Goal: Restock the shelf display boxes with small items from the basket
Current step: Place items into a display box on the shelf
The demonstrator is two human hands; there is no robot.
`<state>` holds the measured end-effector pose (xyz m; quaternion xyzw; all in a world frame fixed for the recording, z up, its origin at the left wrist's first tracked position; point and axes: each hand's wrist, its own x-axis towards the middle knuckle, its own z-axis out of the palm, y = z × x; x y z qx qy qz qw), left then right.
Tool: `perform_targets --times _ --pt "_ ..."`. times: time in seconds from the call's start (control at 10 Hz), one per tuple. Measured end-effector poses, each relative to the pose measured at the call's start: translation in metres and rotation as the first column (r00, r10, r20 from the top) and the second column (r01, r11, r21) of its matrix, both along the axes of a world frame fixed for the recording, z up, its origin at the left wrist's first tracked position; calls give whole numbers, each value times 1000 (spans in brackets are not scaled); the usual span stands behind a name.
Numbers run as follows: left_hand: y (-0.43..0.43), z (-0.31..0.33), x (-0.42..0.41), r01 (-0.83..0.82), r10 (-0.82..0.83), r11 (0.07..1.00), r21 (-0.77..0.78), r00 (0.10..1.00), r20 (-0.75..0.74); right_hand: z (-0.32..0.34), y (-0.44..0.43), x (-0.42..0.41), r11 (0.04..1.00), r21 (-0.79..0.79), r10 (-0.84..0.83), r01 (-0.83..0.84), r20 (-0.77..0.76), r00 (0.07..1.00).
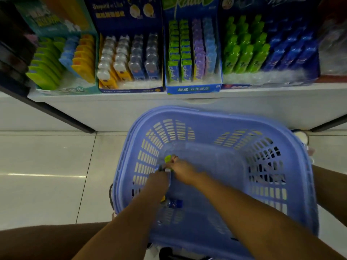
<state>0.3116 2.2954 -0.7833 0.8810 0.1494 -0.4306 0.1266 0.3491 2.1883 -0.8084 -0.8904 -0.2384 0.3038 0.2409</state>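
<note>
A lilac plastic basket (281, 139) sits on the floor below the shelf. Both my hands reach down inside it, close together at its left side. My right hand (183, 168) pinches a small green item (167, 158). My left hand (159, 177) is closed on a small blue packet (170, 174). Another small blue-and-yellow item (173, 203) lies on the basket floor under my left forearm. On the shelf stand four display boxes: a teal one (62, 89), a dark blue one (129, 90), a light blue one (193, 88) and a wide dark blue one (270, 82).
The white shelf edge (112, 96) runs above the basket. Black shelf uprights (62, 117) slant down at left and right. Pale floor tiles (47, 184) lie to the left. My knees frame the basket at bottom left and at right.
</note>
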Motion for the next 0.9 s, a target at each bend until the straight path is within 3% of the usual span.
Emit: perform_targets --times 0.1,0.2,0.3,0.4,0.5,0.7,0.8,0.9 --pt "4 -6 0 -37 38 999 13 997 -61 -16 2 2 998 66 -20 24 -60 998" --pt "3 0 2 -18 18 999 27 1000 0 -23 -2 2 999 29 -15 20 -141 990" --pt "2 18 7 50 -48 999 21 995 -82 -24 -7 -3 999 22 -41 45 -168 985" --pt "6 51 19 110 -109 994 -9 976 -187 -22 -3 -6 1000 -1 -1 1 -215 977" --pt "17 74 26 97 -97 995 -9 979 -179 -16 4 -6 996 -53 56 -70 -224 973" --pt "25 130 29 -156 125 967 -202 979 -162 -8 -3 -9 991 -127 5 -40 -268 963" --pt "25 145 25 -299 276 902 -312 954 -118 -3 -18 -7 992 -119 13 -46 -271 963" --pt "23 153 26 -450 482 763 -464 874 -55 16 -36 4 977 60 -175 203 -307 935"
